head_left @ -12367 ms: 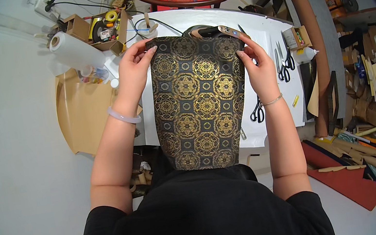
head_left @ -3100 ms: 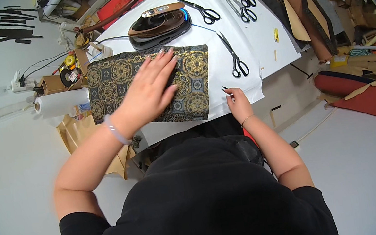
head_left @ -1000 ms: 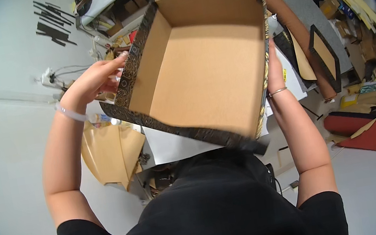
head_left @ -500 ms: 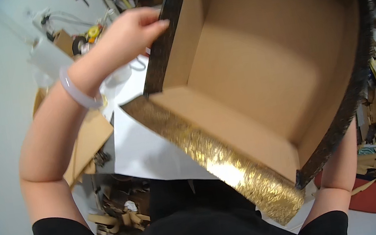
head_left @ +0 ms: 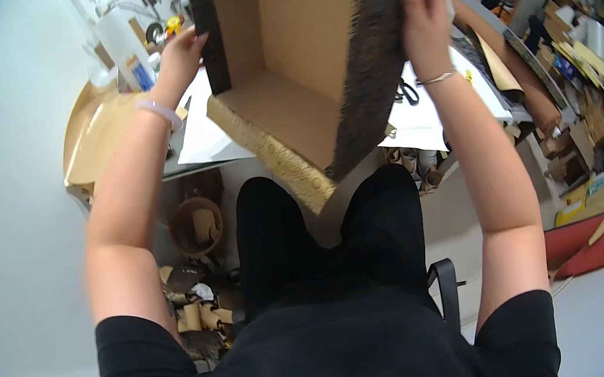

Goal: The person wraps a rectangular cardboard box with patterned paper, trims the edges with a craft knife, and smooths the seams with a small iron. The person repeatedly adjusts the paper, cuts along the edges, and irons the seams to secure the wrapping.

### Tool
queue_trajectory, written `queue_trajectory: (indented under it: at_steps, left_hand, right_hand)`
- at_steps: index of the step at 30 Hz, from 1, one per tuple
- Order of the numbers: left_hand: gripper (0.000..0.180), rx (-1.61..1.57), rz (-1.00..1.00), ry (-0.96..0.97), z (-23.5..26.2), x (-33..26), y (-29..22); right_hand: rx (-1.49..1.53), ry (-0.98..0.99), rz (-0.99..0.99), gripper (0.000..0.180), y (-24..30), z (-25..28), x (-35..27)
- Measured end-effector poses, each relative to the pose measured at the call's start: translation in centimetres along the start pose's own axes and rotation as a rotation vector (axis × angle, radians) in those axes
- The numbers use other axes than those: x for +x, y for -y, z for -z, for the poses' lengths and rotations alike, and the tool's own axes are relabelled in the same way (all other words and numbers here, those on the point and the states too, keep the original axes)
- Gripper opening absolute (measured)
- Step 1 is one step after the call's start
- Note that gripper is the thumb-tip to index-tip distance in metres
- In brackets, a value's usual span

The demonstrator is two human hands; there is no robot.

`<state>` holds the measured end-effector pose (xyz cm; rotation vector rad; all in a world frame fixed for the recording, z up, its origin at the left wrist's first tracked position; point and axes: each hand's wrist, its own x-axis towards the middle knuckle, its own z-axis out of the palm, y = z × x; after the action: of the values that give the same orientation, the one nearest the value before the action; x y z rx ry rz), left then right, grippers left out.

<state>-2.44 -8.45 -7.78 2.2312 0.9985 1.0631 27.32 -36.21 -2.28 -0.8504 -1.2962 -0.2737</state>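
Note:
Between my two hands hangs a large open cardboard box (head_left: 307, 22), tilted, its plain brown inside facing me. Rough dark covering (head_left: 374, 43) wraps its side edges, and a shiny gold embossed flap (head_left: 272, 150) runs along its lower edge. My left hand (head_left: 183, 61) grips the dark left edge, fingers partly behind it. My right hand (head_left: 425, 19) is pressed to the dark outer right side, fingers up along it and the thumb not clearly seen. The box's top runs out of view.
White sheets (head_left: 211, 136) cover the worktable below the box. A curved tan board (head_left: 91, 131) lies at its left, near a bottle (head_left: 139, 74). Black-handled scissors (head_left: 407, 93) rest right of the box. Rolls (head_left: 507, 61) and cardboard scraps (head_left: 586, 135) crowd the right; a bin (head_left: 196, 225) stands below.
The box has moved up and away from me and turned, so its dark right side now shows. My right hand, hidden behind it before, has come into view.

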Motion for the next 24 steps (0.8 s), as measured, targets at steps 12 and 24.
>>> queue_trajectory:
  at_steps: [12,24]
  left_hand:
    - [0.025,-0.434,0.150,0.010,-9.9,5.9,10.8]
    - [0.023,0.069,-0.248,-0.031,-13.7,12.8,17.8]
  right_hand:
    - [-0.344,0.114,-0.024,0.101,-2.6,-5.8,-4.3]
    - [-0.383,0.232,0.033,0.112,-7.1,-7.4,-7.1]
